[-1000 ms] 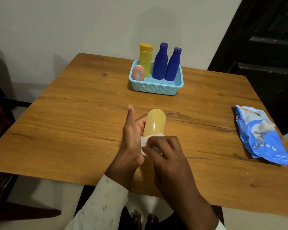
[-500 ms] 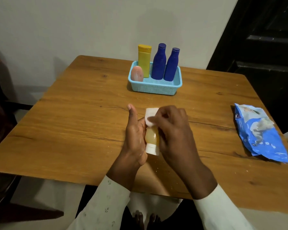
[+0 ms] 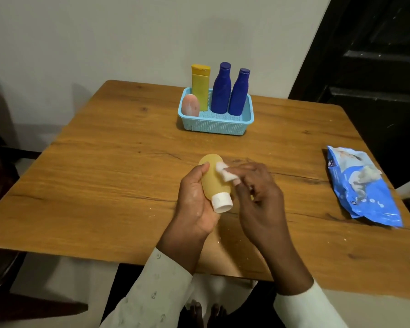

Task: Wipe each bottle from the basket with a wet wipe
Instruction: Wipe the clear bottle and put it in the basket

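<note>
A wooden table (image 3: 104,185) filled most of the view, set against a pale wall (image 3: 104,31). A blue wipes pack (image 3: 362,188) lay flat near the table's right edge, well apart from everything else. A light-blue basket (image 3: 216,125) stood at the far middle of the table. In it stood two blue bottles (image 3: 230,91) side by side at the right, touching or nearly so, a yellow bottle (image 3: 200,87) upright at the back left, and a pink bottle (image 3: 190,104) in the front left corner, just beside the yellow one.

Nearer the person, above the table's middle, the left hand (image 3: 194,202) was curled around an amber bottle (image 3: 213,177). Thumb lay on the bottle's upper left side, palm under its body. The bottle was tilted, its white cap (image 3: 221,202) pointing down and toward the person, rounded base away. The right hand (image 3: 258,197) was partly closed, its fingertips (image 3: 237,170) pinching a small folded white wipe (image 3: 226,172), pressed against the bottle's upper right side. The remaining fingers were loosely bent. Motion blur obscured the exact finger placement. White sleeves (image 3: 156,297) covered both forearms.
</note>
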